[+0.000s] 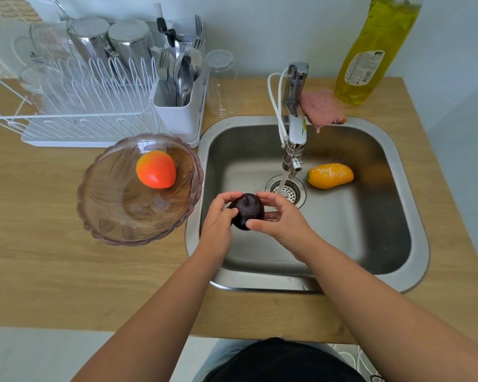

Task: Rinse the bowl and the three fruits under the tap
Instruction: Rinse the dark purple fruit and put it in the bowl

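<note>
Dark plum (246, 210) gripped betw. left hand (218, 219) & right hand (276, 216), fingers curled round it, held over left part of sink (414, 216), just short of water stream from tap (294, 128). Yellow mango (330, 175) left lying in basin, right of drain. Orange-red fruit (156, 169) seen inside glass bowl (113, 216) on counter (53, 271), left of sink.
</note>
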